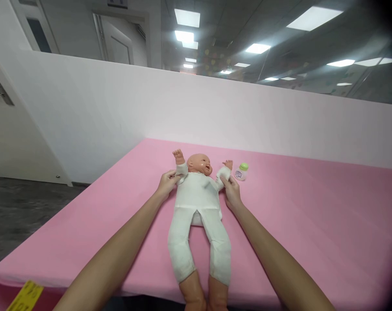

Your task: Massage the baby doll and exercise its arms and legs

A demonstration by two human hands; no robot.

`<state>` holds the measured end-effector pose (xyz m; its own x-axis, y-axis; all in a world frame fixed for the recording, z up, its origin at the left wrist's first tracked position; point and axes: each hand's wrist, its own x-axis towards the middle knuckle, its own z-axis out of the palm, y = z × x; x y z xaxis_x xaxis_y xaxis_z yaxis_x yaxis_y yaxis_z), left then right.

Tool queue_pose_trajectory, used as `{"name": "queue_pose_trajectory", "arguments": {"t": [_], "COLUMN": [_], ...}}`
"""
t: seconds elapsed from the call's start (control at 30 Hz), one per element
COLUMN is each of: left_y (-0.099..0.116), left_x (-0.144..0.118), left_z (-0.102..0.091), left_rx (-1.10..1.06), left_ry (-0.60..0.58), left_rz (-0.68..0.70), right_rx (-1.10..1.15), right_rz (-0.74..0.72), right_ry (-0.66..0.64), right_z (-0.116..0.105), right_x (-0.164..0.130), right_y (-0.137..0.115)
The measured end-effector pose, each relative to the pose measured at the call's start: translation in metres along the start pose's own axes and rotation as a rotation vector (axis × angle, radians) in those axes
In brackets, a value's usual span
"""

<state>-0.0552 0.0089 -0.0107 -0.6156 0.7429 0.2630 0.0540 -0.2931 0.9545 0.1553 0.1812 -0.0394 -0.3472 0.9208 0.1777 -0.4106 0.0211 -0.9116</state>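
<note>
A baby doll [197, 194] with a white cloth body lies on its back on the pink-covered table [124, 233]. Its head is at the far end and its feet reach the near edge. My left hand [167, 183] is closed on the doll's arm at the picture's left, fingers round the white sleeve part. On the other side, my right hand [232, 190] pinches the doll's other arm near the elbow. Both doll forearms point up, palms showing. A small bottle [241, 172] with a green cap stands just beyond my right hand, untouched.
A white partition wall [263, 121] rises behind the table's far edge. At the left are a door [14, 129] with a metal handle and dark floor [20, 207]. A yellow label [25, 297] hangs at the near left table edge.
</note>
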Motion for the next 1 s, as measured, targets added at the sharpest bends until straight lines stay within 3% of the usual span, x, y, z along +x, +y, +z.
{"name": "queue_pose_trajectory", "arguments": {"t": [0.33,0.53,1.0], "left_y": [-0.0054,-0.0054,-0.0023], "left_x": [0.0029,0.0038,0.0009], "left_z": [-0.0012,-0.0006,-0.002], "left_rx": [0.031,-0.001,0.07], "left_ry": [0.015,0.131,0.089], "left_rz": [-0.005,0.073,0.055], "right_rx": [0.02,0.022,0.049], "right_rz": [0.003,0.0,-0.005], "right_ry": [-0.063,-0.062,-0.025], "right_z": [-0.0036,-0.0036,-0.0009], "right_x": [0.0018,0.0021,0.0036], "right_y": [0.002,0.0032,0.0005]}}
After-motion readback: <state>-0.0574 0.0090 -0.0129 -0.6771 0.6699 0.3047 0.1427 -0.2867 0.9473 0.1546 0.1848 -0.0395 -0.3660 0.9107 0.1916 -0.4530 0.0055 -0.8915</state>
